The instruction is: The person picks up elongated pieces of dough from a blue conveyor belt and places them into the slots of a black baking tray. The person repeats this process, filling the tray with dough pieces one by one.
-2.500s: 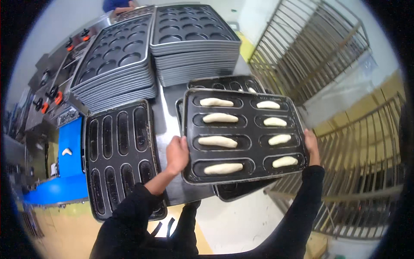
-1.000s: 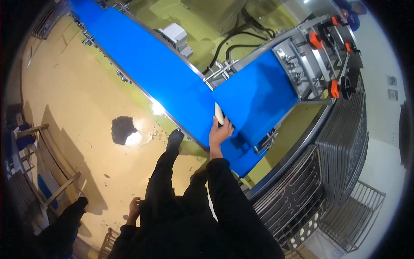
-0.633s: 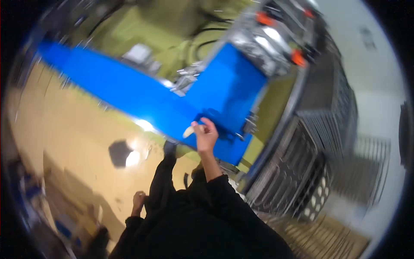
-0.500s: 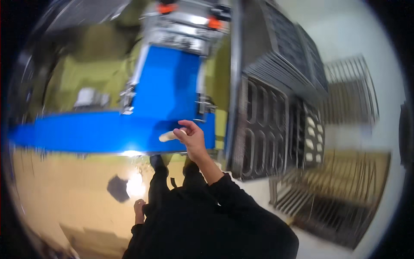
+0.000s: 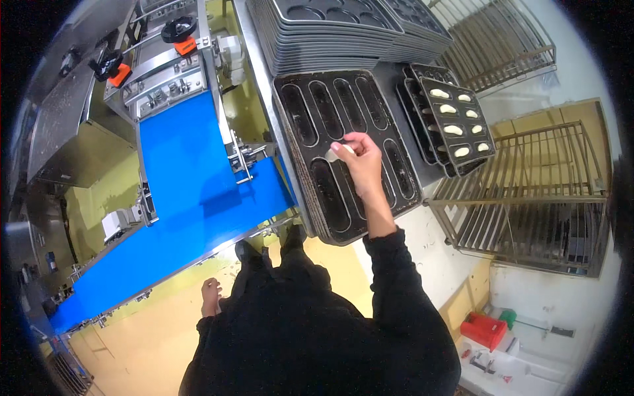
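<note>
My right hand [image 5: 364,165] pinches a pale piece of dough [image 5: 340,153] between thumb and fingers. It hovers over a dark baking tray [image 5: 330,195] with long oval hollows, the uppermost of a stack. The dough is partly covered by my fingers, and I cannot tell whether it touches the tray. Down at my side hangs my left hand [image 5: 211,295], fingers loosely bent and apart, with nothing visible in it.
On my left runs a blue conveyor belt [image 5: 178,155] with metal guides. A tall tray stack [image 5: 323,54] rises behind the baking tray. To the right lie a tray [image 5: 438,119] holding several dough pieces and a wire rack [image 5: 528,191]. A red container [image 5: 484,330] stands lower right.
My view has turned to the right. My right hand has carried the dough from above the blue belt to above the baking tray. The left hand stays low at my side.
</note>
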Motion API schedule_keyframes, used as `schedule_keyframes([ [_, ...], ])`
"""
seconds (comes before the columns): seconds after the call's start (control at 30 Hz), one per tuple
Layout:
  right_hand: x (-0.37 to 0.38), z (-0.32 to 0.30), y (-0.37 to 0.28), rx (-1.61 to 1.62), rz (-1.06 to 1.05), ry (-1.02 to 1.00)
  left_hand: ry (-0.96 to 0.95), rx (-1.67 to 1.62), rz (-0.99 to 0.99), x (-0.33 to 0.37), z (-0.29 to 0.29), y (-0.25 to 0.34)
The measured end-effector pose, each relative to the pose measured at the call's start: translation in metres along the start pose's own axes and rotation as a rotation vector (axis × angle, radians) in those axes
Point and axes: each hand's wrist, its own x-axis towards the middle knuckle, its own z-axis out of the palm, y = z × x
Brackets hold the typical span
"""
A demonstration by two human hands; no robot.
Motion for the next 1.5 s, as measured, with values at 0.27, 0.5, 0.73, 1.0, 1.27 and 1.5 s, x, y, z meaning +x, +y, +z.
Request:
schedule_keyframes([
  [0.27, -0.097, -0.005, 0.087, -0.418, 0.208, 0.146, -0.070, 0.021, 0.131, 0.007, 0.005, -0.042],
  [0.5, -0.124, -0.003, 0.044, -0.550, 0.121, 0.285, -0.120, 0.275, 0.040, -0.042, 0.025, 0.077],
  [0.73, -0.148, 0.101, -0.007, -0.748, -0.723, -0.281, -0.821, -0.727, 0.510, -0.229, 0.127, 0.291],
  [1.0, -0.061, 0.012, 0.082, -0.958, -0.162, 0.185, -0.447, -0.317, 0.981, -0.253, 0.088, 0.305],
  [1.27, -0.049, -0.009, 0.092, -0.680, 0.024, -0.018, -0.407, -0.525, 0.754, -0.210, 0.077, 0.267],
  [1.5, -0.062, -0.022, 0.080, -0.774, -0.144, -0.129, -0.380, -0.532, 0.682, -0.191, 0.093, 0.274],
])
